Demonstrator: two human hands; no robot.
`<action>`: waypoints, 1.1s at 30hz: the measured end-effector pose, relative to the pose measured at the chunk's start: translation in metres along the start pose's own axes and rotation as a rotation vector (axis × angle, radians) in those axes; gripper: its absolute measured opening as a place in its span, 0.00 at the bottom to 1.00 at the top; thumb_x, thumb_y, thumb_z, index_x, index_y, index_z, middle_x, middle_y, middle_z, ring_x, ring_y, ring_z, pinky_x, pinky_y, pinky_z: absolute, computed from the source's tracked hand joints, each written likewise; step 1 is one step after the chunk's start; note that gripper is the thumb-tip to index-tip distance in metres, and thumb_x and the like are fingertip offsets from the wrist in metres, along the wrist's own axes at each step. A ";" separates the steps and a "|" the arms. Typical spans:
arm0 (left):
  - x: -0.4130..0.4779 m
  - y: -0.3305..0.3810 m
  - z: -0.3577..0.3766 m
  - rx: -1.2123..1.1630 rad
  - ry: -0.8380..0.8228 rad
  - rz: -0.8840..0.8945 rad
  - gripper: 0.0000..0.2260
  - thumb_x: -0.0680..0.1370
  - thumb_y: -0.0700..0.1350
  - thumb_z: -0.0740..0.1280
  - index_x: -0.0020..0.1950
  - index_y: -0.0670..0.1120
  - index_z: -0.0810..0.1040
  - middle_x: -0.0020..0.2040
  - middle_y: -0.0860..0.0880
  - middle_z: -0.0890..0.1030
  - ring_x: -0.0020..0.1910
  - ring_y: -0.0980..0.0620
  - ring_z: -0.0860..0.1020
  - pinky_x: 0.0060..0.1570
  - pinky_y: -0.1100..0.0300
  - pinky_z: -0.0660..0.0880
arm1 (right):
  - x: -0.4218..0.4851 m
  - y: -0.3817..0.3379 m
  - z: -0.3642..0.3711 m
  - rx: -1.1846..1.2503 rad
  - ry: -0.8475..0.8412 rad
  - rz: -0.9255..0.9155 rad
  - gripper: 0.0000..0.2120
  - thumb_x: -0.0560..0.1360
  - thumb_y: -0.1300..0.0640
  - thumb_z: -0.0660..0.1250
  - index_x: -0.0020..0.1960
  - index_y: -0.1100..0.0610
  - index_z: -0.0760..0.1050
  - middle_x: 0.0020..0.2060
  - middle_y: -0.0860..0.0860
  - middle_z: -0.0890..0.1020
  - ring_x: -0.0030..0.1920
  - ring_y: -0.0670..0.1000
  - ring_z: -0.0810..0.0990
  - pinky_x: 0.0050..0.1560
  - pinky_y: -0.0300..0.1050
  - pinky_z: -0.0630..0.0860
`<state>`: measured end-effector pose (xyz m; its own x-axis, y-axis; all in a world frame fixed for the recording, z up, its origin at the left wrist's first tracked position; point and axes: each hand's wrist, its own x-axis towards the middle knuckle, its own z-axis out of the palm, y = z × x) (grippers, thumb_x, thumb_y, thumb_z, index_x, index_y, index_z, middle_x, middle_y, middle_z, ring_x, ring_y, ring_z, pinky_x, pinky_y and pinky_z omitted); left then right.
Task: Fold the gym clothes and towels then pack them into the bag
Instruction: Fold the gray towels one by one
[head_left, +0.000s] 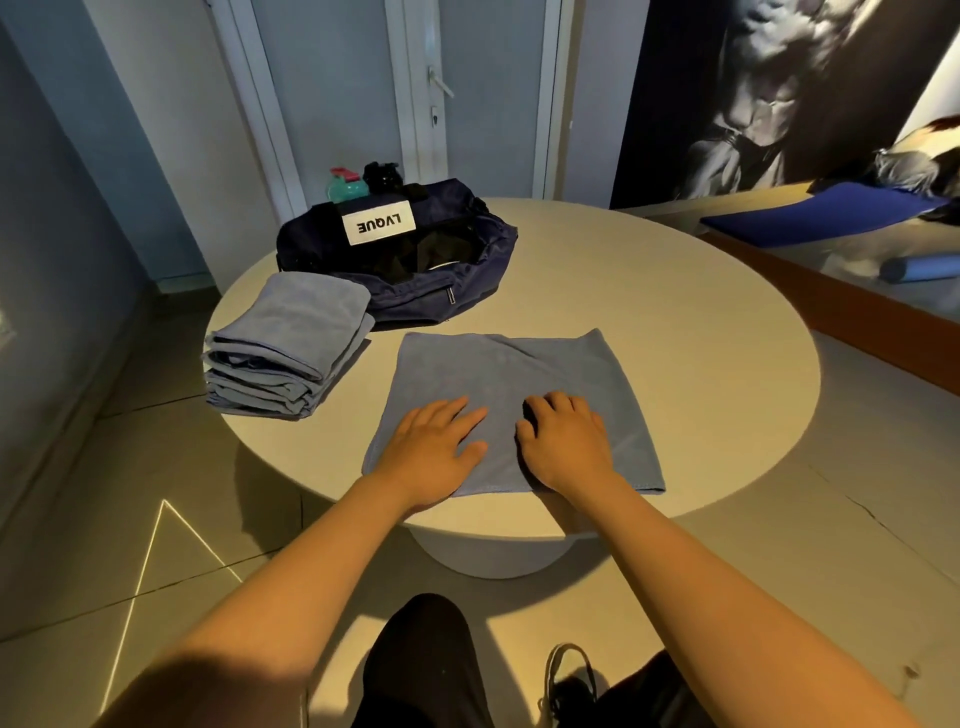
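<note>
- Towel (511, 384) – blue-grey, lies flat as a rough square at the near edge of the tabletop (675, 322), one soft crease along its far hem. Judged partly folded; more folds needed before it matches the pile.
- Left hand (431, 441) – released, palm down, fingers spread on the towel's near-left part, pressing it flat.
- Right hand (563, 441) – on the towel just beside the left, fingers bent with tips on the cloth; cannot tell whether it pinches cloth or only presses.
- Folded stack (288, 353) – several blue-grey pieces, squared up, at the left edge of the tabletop, just beside the bag. Folding of these looks done; none of them packed yet.
- Bag (467, 275) – navy, at the far-left of the tabletop, mouth unzipped and gaping upward, white label on its far side. Inside: dark cloth with a pale edge showing – too dim to identify.
- Bottle (345, 188) – teal, with a black item next to it, behind the bag at the far edge.
- Estimate: folding nearly finished; left are the last folds here and moving everything into the bag.
</note>
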<state>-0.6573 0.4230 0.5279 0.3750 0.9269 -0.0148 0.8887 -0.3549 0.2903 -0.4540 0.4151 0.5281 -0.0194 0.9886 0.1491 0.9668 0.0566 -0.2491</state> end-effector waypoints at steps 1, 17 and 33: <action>0.001 0.003 -0.004 -0.003 0.007 -0.001 0.24 0.83 0.59 0.56 0.79 0.59 0.60 0.80 0.55 0.59 0.78 0.50 0.55 0.77 0.53 0.49 | 0.003 0.002 -0.001 0.013 0.026 0.012 0.18 0.84 0.47 0.52 0.65 0.53 0.73 0.63 0.54 0.74 0.63 0.58 0.69 0.61 0.53 0.67; 0.130 0.039 0.013 0.031 0.040 -0.048 0.25 0.86 0.58 0.48 0.82 0.55 0.54 0.83 0.52 0.53 0.81 0.50 0.51 0.79 0.52 0.46 | 0.120 0.048 0.002 0.053 -0.201 0.039 0.26 0.85 0.45 0.44 0.80 0.54 0.56 0.81 0.51 0.55 0.80 0.52 0.49 0.77 0.64 0.45; 0.133 0.033 0.019 -0.062 0.219 0.005 0.22 0.83 0.57 0.58 0.77 0.53 0.68 0.78 0.49 0.65 0.77 0.46 0.59 0.76 0.51 0.56 | 0.090 0.046 0.007 -0.003 0.090 0.074 0.23 0.82 0.47 0.48 0.69 0.54 0.72 0.62 0.56 0.73 0.65 0.59 0.69 0.68 0.59 0.63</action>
<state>-0.5730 0.5318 0.5171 0.3074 0.9319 0.1926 0.8663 -0.3578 0.3486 -0.4130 0.5076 0.5232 0.0747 0.9735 0.2162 0.9656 -0.0165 -0.2594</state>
